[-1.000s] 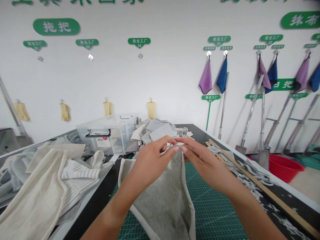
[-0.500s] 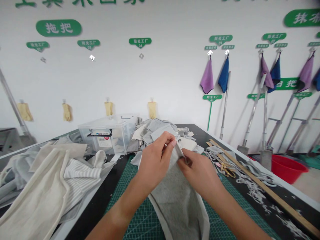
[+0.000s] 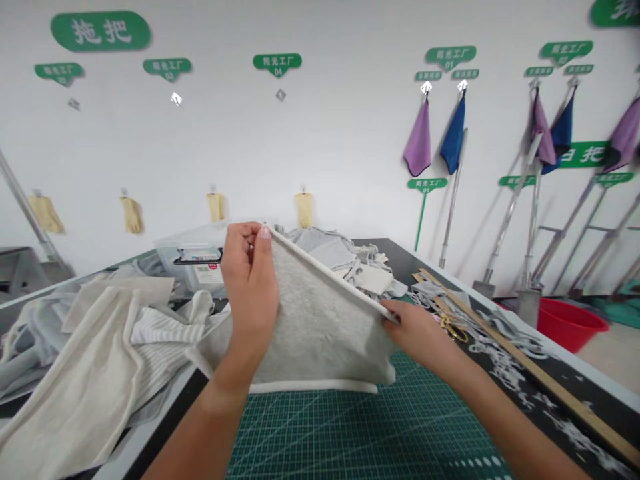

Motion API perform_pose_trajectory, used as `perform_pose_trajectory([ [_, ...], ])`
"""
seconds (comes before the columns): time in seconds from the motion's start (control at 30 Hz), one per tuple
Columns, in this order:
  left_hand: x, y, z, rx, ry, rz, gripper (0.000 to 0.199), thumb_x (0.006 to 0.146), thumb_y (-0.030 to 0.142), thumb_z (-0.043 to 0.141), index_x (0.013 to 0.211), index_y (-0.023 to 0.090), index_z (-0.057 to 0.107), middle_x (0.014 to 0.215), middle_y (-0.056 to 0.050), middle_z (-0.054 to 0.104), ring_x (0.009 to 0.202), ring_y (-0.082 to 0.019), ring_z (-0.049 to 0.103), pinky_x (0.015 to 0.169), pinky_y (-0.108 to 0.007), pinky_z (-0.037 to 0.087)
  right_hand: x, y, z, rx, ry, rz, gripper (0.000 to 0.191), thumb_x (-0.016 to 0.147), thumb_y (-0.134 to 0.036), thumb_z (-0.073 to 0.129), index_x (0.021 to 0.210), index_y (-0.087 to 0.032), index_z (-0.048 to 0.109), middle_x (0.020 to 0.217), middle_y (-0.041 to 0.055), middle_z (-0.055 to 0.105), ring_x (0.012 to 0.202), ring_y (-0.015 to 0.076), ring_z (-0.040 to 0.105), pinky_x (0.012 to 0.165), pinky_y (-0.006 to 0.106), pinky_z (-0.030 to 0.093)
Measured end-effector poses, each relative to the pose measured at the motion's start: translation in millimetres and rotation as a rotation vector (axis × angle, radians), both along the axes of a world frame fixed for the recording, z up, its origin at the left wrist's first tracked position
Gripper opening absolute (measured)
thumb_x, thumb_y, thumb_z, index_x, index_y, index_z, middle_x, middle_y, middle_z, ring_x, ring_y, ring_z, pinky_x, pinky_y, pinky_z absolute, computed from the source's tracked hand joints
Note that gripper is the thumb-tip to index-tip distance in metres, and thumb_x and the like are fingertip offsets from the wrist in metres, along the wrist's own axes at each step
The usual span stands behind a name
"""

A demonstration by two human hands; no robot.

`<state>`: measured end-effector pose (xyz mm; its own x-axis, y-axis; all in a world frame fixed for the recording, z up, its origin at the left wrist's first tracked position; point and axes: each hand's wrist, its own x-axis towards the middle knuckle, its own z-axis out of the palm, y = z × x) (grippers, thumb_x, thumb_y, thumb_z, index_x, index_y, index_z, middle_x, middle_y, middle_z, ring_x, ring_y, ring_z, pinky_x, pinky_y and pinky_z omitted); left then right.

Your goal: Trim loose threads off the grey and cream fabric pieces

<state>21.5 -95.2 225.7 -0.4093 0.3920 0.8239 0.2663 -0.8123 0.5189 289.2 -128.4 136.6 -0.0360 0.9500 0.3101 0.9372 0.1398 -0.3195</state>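
Observation:
A grey piece of fabric [image 3: 315,320] with a pale rolled edge hangs stretched between my two hands. My left hand [image 3: 253,273] pinches its upper left corner between thumb and fingers. Lower and to the right, my right hand [image 3: 413,327] grips the same edge at the other end. Below the fabric lies a green cutting mat [image 3: 345,433] with a printed grid. Behind it is a heap of grey and cream cloth pieces [image 3: 370,273], partly covered by the raised fabric.
More cloths [image 3: 85,373] are piled at the left, before a clear plastic box [image 3: 175,267]. On the right lie a wooden strip [image 3: 530,380], gold-handled scissors [image 3: 454,328] and fabric scraps [image 3: 505,373]. A red basin [image 3: 570,323] stands beyond the table.
My hands have moved apart, the left one leftward and up, the right one slightly rightward. The fabric, which hung narrow from their pinch, is now spread wide. The view has shifted slightly.

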Motion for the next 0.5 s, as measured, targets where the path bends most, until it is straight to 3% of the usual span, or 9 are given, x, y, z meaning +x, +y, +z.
perform_pose_trajectory([
  [0.1,-10,14,-6.5,-0.007,-0.066,0.025,0.021,0.098,0.041,0.056,0.1,0.02,0.056,0.087,0.001,0.057,0.079,-0.012,0.054,0.077,-0.024,0.046,23,-1,4.9,0.062,0.081,0.027,0.018,0.082,-0.015,0.05,0.089,-0.023,0.065,0.087,0.0027,0.072,0.082,0.0212,0.065,0.068,0.028,0.039],
  [0.27,-28,27,-19.4,-0.029,-0.142,0.035,0.022,0.098,0.04,0.055,0.1,0.018,0.056,0.087,0.001,0.056,0.081,-0.012,0.054,0.078,-0.024,0.045,53,-8,16.3,0.099,0.381,0.145,0.016,0.087,-0.033,0.062,0.101,-0.026,0.065,0.105,0.0028,0.072,0.103,0.025,0.064,0.085,0.032,0.047],
  [0.37,-39,34,-28.5,-0.076,-0.156,0.079,0.023,0.097,0.041,0.055,0.101,0.019,0.056,0.088,0.001,0.056,0.083,-0.013,0.054,0.079,-0.025,0.046,61,-17,25.8,0.052,0.586,0.152,0.028,0.086,-0.047,0.068,0.103,-0.025,0.067,0.101,0.0034,0.072,0.097,0.0248,0.065,0.08,0.031,0.049],
  [0.5,-52,45,-43.6,-0.127,-0.155,0.079,0.025,0.096,0.043,0.055,0.101,0.018,0.057,0.092,0.0,0.058,0.084,-0.013,0.055,0.08,-0.025,0.046,64,-22,29.8,-0.053,1.015,0.101,0.044,0.085,-0.058,0.069,0.107,-0.02,0.069,0.093,0.0068,0.072,0.081,0.0229,0.066,0.065,0.029,0.049],
])
